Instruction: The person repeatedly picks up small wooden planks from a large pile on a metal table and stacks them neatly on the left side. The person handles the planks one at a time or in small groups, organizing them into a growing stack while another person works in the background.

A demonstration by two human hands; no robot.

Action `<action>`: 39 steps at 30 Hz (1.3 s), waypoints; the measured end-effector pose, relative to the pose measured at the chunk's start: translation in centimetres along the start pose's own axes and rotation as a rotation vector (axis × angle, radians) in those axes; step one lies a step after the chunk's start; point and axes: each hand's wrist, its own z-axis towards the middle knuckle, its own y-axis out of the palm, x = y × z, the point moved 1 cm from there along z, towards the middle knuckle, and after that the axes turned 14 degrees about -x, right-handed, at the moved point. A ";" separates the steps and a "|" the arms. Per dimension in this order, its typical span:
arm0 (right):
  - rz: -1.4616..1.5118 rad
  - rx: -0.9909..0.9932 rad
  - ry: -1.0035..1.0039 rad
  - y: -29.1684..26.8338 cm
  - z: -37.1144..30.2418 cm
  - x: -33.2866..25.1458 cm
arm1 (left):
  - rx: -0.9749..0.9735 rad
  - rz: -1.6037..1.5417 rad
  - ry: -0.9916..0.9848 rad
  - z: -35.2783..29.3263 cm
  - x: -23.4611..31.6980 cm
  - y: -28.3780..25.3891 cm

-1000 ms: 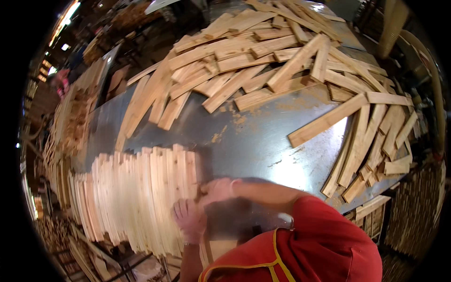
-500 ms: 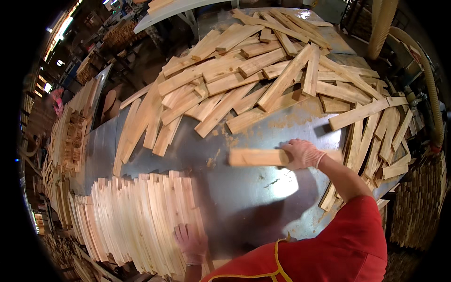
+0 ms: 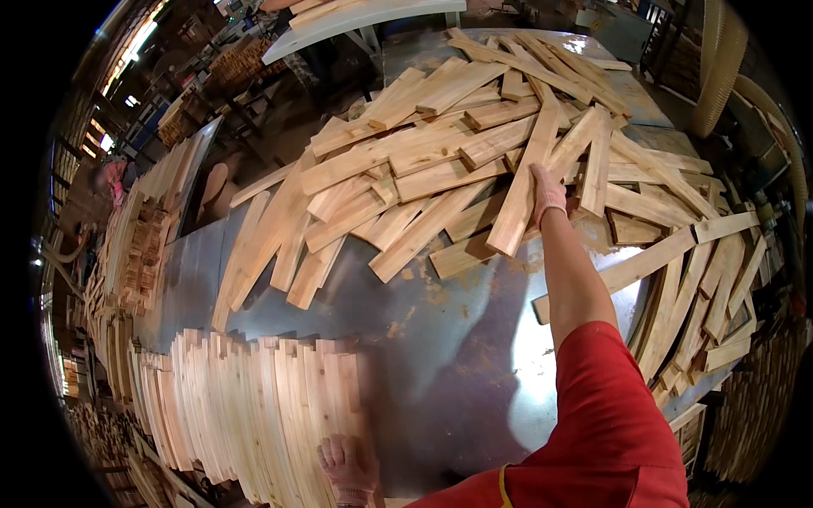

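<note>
- Left hand [image 3: 347, 466] rests on the wooden strips [image 3: 254, 406], fingers apart.
- Right hand [image 3: 550, 196] touches 1 board [image 3: 518, 199]; whether clamped, cannot tell.

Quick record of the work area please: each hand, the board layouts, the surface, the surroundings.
left hand: laid over the right side of the board row, near end
right hand: at the edge of a loose board, grip unclear
board row: narrow boards side by side, lower left
loose pile: overlapping, at varied angles, far side
table: grey, shiny, tan dust patches
surroundings: ribbed hose, upper right
</note>
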 end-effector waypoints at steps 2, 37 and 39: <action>0.302 -0.133 -0.002 -0.6 0.9 2.8 | -0.031 -0.008 -0.011 -0.1 -0.3 0.1; -2.056 -0.803 -0.599 -22.0 -18.2 1.2 | 0.162 0.102 0.004 -0.9 4.2 0.4; -1.867 -0.817 -0.901 -19.0 -20.3 3.9 | 0.130 0.099 -0.014 -0.8 4.4 0.0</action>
